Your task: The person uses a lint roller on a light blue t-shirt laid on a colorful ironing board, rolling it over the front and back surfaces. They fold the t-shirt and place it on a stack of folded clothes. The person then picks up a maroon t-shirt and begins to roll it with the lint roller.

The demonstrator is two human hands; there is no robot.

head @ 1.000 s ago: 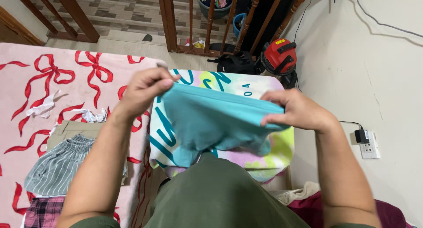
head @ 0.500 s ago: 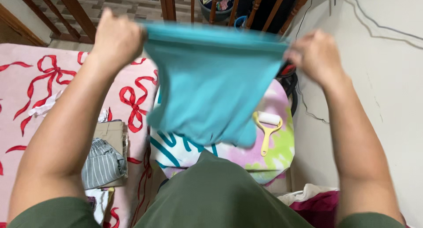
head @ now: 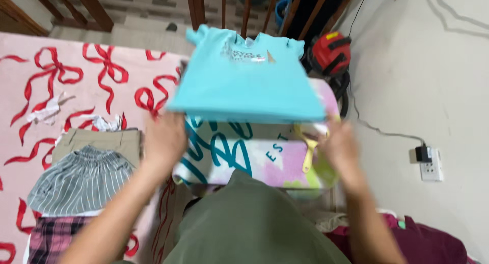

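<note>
Turquoise cotton is stretching flat between both hands: the left hand (head: 164, 139) and right hand (head: 340, 144) are pinching the hem corners of a small t-shirt (head: 244, 80), spreading it out above a pastel-covered ironing board (head: 254, 159). A yellow lint roller (head: 307, 149) is lying beneath. Folded clothes (head: 84, 177) are sitting on the pink ribbon-print blanket (head: 76, 80) alongside.

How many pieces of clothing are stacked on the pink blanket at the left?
3 that I can see: a tan piece at the back, a grey striped one overlapping it, and a plaid one nearest. Others may be hidden underneath.
</note>
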